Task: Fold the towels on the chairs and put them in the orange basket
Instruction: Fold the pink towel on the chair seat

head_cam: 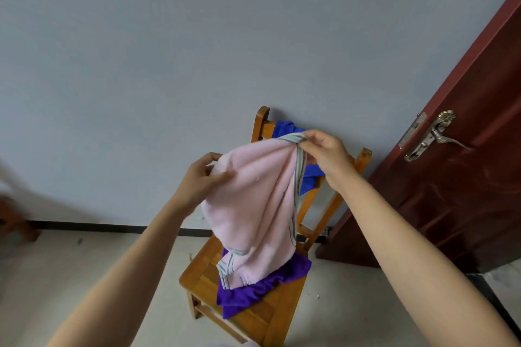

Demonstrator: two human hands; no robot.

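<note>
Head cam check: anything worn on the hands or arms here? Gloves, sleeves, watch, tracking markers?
Nothing worn that shows. The left hand and right hand are bare: no gloves, rings or tape. The left forearm and right forearm are uncovered down to the frame edge: no sleeves, watch, bands, cables or markers in view.

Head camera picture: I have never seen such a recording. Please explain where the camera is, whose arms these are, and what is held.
No machine is here. One camera sits on a person's head and looks forward and down, so both bare arms are that person's own. The left hand and the right hand grip a pink towel with a striped edge, held above a wooden chair. Its lower end rests on a purple towel lying on the seat. A blue towel hangs over the chair's back. A red door stands at the right.
</note>
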